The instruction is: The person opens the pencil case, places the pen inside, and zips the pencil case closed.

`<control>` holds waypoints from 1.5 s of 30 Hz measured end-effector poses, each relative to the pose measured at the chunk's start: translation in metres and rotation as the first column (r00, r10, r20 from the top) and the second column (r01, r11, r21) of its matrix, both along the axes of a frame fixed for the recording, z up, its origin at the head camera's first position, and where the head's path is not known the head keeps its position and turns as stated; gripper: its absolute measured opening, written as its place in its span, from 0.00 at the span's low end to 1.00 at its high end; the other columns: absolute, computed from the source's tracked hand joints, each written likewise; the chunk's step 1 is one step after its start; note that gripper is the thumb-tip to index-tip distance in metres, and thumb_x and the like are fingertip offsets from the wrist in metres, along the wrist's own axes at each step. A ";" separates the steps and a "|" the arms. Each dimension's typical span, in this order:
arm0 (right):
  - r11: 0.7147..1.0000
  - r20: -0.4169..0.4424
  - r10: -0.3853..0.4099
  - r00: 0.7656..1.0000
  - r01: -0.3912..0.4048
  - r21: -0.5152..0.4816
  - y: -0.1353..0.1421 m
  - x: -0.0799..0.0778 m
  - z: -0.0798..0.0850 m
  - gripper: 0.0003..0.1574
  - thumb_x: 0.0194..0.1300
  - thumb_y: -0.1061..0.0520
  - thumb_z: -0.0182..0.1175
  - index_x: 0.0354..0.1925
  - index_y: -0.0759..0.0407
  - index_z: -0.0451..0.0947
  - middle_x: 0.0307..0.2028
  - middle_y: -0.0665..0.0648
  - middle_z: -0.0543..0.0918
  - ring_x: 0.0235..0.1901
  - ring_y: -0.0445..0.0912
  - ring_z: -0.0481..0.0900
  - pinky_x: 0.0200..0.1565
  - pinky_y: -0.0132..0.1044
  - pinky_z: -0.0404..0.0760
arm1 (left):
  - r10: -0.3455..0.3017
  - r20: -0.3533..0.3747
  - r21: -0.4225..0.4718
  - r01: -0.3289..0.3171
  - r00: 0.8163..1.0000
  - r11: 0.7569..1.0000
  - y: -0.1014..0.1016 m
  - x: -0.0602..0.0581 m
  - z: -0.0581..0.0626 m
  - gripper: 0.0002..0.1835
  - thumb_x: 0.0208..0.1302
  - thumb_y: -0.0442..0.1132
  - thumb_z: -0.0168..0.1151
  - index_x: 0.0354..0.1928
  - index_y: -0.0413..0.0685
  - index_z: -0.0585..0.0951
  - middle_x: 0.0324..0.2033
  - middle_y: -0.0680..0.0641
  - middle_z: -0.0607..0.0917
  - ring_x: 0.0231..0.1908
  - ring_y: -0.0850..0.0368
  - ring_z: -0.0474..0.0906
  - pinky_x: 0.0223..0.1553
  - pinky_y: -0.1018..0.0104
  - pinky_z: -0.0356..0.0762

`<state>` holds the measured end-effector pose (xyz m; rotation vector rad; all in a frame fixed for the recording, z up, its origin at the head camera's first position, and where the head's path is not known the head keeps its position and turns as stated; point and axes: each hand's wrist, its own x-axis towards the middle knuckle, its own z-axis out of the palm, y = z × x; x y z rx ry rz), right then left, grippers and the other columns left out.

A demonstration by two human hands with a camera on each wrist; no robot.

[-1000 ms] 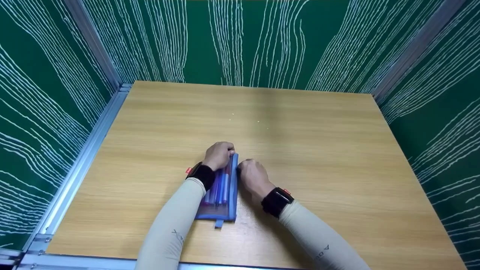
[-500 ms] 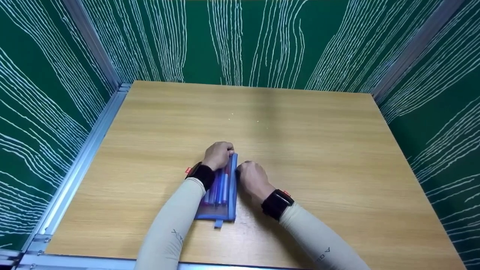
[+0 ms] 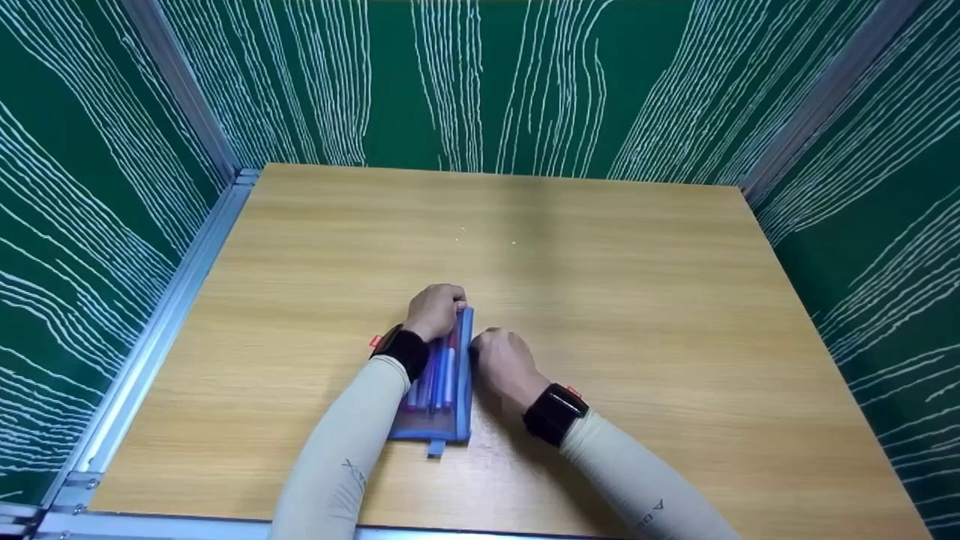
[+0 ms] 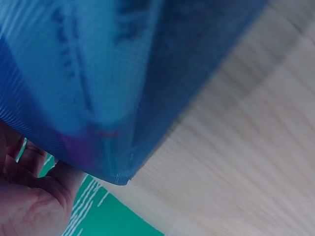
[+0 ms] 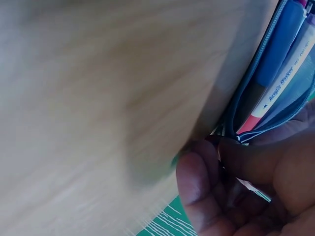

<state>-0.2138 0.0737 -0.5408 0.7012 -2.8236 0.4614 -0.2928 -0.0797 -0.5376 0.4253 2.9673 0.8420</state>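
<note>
A blue see-through zip pencil case [image 3: 427, 424] holding several pens [image 3: 442, 379] lies lengthwise near the front of the table. My left hand [image 3: 436, 309] pinches its far end; in the left wrist view, the left fingers [image 4: 37, 162] are at the case's edge. My right hand [image 3: 508, 363], fingers curled, is at the right side of the case. In the right wrist view, the right thumb [image 5: 256, 160] and forefinger pinch where the two zip edges meet, covering the zipper pull. Between the parted zip edges, a white marker [image 5: 285, 78] and a blue pen [image 5: 283, 44] show.
The wooden table [image 3: 637, 300] has a few tiny pale specks toward its back. Green walls [image 3: 397, 82] with white lines enclose it on the left, back and right. A metal rail [image 3: 157, 330] runs along its left edge.
My right hand has shifted slightly toward the front along the zip side of the case. The left hand and the case stay nearly still.
</note>
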 end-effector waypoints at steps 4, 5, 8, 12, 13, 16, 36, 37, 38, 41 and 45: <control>1.000 0.023 0.000 1.000 0.000 -0.003 0.000 0.002 0.000 0.19 0.53 0.75 0.48 0.20 0.59 0.80 0.23 0.60 0.82 0.25 0.56 0.84 0.27 0.49 0.84 | -0.005 -0.032 0.010 0.005 0.999 1.000 -0.001 -0.001 -0.004 0.05 0.68 0.37 0.65 0.33 0.46 0.85 0.34 0.45 0.88 0.39 0.44 0.84 0.42 0.51 0.80; 1.000 0.031 -0.002 1.000 0.002 -0.004 0.000 0.002 0.001 0.19 0.53 0.75 0.48 0.20 0.59 0.80 0.23 0.60 0.82 0.25 0.56 0.84 0.27 0.49 0.84 | -0.005 -0.034 0.015 0.006 0.999 1.000 -0.002 -0.001 -0.004 0.05 0.68 0.36 0.65 0.32 0.46 0.85 0.33 0.45 0.87 0.38 0.45 0.84 0.42 0.51 0.80; 1.000 0.043 -0.011 0.999 0.011 -0.010 0.000 0.003 0.001 0.19 0.54 0.75 0.48 0.20 0.60 0.80 0.23 0.60 0.82 0.25 0.55 0.84 0.27 0.49 0.84 | -0.005 -0.029 0.020 0.006 1.000 1.000 -0.001 0.000 -0.003 0.06 0.68 0.37 0.65 0.32 0.47 0.85 0.33 0.45 0.87 0.37 0.45 0.83 0.41 0.51 0.80; 1.000 0.058 -0.018 0.998 0.019 -0.017 0.000 0.005 0.003 0.19 0.56 0.74 0.48 0.20 0.59 0.80 0.24 0.59 0.82 0.25 0.56 0.84 0.28 0.49 0.84 | 0.001 0.015 0.019 -0.002 1.000 1.000 0.000 0.001 0.001 0.07 0.70 0.38 0.64 0.34 0.45 0.86 0.35 0.44 0.88 0.40 0.43 0.83 0.45 0.49 0.79; 1.000 0.063 -0.020 0.998 0.021 -0.018 0.000 0.006 0.003 0.19 0.56 0.74 0.49 0.20 0.58 0.80 0.24 0.59 0.83 0.25 0.55 0.84 0.28 0.48 0.84 | 0.002 0.019 0.018 -0.002 1.000 1.000 0.000 0.000 0.000 0.07 0.70 0.38 0.64 0.34 0.45 0.86 0.36 0.44 0.88 0.40 0.43 0.83 0.45 0.49 0.79; 1.000 0.072 -0.023 0.997 0.024 -0.015 0.000 0.007 0.004 0.19 0.56 0.74 0.50 0.20 0.58 0.80 0.24 0.59 0.83 0.25 0.55 0.84 0.28 0.47 0.84 | 0.005 0.027 0.009 -0.006 1.000 1.000 0.001 -0.001 -0.001 0.07 0.70 0.38 0.64 0.34 0.45 0.86 0.36 0.44 0.88 0.40 0.44 0.83 0.45 0.50 0.79; 0.999 0.017 -0.013 1.000 0.013 0.030 0.001 0.012 0.000 0.18 0.52 0.75 0.51 0.20 0.58 0.81 0.23 0.58 0.82 0.24 0.53 0.83 0.27 0.46 0.83 | 0.015 0.037 -0.001 -0.015 0.999 1.000 0.002 0.000 0.002 0.07 0.70 0.39 0.64 0.34 0.46 0.86 0.36 0.45 0.88 0.41 0.45 0.83 0.45 0.50 0.79; 0.999 0.019 -0.013 1.000 0.013 0.036 0.001 0.012 0.001 0.18 0.52 0.75 0.51 0.20 0.58 0.80 0.23 0.57 0.82 0.24 0.53 0.83 0.27 0.46 0.83 | 0.016 0.039 -0.002 -0.015 0.999 1.000 0.002 0.000 0.002 0.07 0.70 0.39 0.64 0.34 0.46 0.86 0.36 0.45 0.88 0.41 0.45 0.84 0.45 0.50 0.79; 0.999 0.020 -0.013 1.000 0.012 0.042 0.001 0.012 0.001 0.18 0.51 0.75 0.51 0.20 0.57 0.80 0.23 0.57 0.82 0.24 0.52 0.83 0.27 0.45 0.83 | 0.016 0.037 -0.006 -0.016 0.999 1.000 0.001 0.000 0.002 0.07 0.70 0.39 0.64 0.34 0.47 0.86 0.36 0.45 0.88 0.41 0.45 0.84 0.45 0.50 0.79; 0.999 0.022 -0.007 1.000 0.006 0.051 0.001 0.012 0.001 0.18 0.51 0.75 0.51 0.19 0.57 0.79 0.23 0.57 0.82 0.23 0.52 0.83 0.26 0.45 0.83 | 0.015 0.042 -0.009 -0.015 0.999 1.000 0.001 0.001 0.002 0.06 0.70 0.39 0.64 0.35 0.47 0.86 0.36 0.45 0.88 0.41 0.45 0.84 0.45 0.50 0.80; 0.999 0.035 -0.011 0.999 0.010 0.044 0.001 0.013 0.001 0.18 0.52 0.75 0.51 0.18 0.56 0.78 0.23 0.56 0.81 0.23 0.52 0.82 0.26 0.45 0.83 | 0.011 0.034 -0.013 -0.010 0.999 1.000 0.001 0.000 0.001 0.06 0.70 0.38 0.64 0.34 0.47 0.86 0.36 0.45 0.88 0.41 0.45 0.84 0.45 0.50 0.80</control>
